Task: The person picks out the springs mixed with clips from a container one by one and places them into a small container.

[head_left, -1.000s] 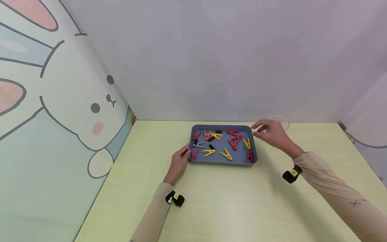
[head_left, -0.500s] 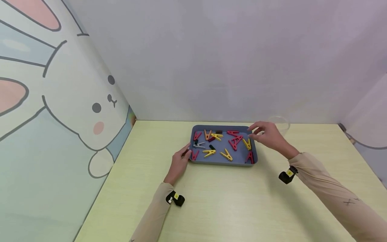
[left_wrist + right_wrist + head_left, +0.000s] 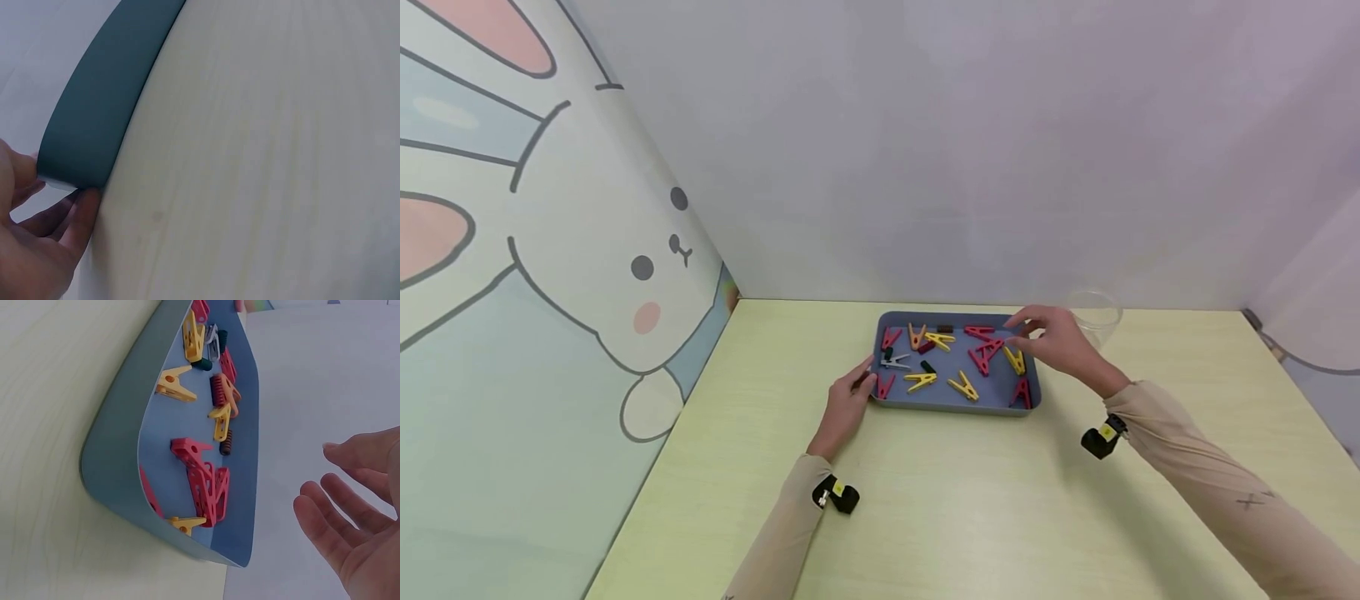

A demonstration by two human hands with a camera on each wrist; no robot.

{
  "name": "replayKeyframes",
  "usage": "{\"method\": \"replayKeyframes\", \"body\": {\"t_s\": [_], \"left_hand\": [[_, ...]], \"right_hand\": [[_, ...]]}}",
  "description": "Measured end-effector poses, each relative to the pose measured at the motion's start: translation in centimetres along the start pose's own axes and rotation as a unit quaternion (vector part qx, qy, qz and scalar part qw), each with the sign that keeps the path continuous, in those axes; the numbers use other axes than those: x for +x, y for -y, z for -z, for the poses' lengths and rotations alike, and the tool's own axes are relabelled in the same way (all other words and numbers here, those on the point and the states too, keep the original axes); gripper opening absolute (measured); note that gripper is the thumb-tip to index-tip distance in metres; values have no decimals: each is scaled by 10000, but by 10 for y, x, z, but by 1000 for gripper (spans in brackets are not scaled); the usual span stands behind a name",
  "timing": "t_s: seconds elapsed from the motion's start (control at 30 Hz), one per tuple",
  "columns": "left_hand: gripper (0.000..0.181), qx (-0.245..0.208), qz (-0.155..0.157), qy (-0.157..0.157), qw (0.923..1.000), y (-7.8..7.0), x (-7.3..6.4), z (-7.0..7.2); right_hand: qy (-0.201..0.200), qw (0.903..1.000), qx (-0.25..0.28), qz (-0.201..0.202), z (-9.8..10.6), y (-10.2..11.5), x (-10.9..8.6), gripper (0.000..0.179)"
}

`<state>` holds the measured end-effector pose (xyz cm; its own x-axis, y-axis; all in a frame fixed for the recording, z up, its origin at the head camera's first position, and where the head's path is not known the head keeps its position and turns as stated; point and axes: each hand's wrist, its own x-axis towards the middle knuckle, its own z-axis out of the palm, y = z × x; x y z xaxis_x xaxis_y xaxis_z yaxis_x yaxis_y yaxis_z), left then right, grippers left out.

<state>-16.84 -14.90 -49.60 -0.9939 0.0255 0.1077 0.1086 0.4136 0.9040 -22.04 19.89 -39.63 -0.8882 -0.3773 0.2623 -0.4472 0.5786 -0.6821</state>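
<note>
A shallow blue-grey tray [image 3: 955, 407] lies on the table, holding several spring clips in red, yellow, orange and grey. My left hand [image 3: 841, 408] holds the tray's left end; in the left wrist view its fingertips [image 3: 87, 203] meet the lower edge of the tray's end. Over the tray's back right corner hovers my right hand [image 3: 1056, 337], fingers loosely bent and apart, with nothing between them. Below and left of its fingertips are red clips [image 3: 988, 348] and a yellow clip [image 3: 1015, 360]. The right wrist view shows that hand [image 3: 356, 519] beyond the tray's rim.
Small ribbed dark cylinders [image 3: 225, 442] lie among the clips. A clear round container [image 3: 1096, 310] stands behind my right hand, partly hidden by it. A pale wall rises at the table's [image 3: 970, 500] back edge, and a rabbit-printed wall [image 3: 587, 275] is on the left.
My right hand has moved left, from the tray's right edge to above its back right corner, uncovering more of the clear container. The left hand and the clips keep their places.
</note>
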Motion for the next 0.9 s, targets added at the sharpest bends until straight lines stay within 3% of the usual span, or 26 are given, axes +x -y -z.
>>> {"method": "replayKeyframes", "body": {"t_s": [0.9], "left_hand": [[41, -88, 35, -50, 9999, 1, -1, -2]], "right_hand": [[377, 9989, 258, -88, -29, -2, 16, 17]]}}
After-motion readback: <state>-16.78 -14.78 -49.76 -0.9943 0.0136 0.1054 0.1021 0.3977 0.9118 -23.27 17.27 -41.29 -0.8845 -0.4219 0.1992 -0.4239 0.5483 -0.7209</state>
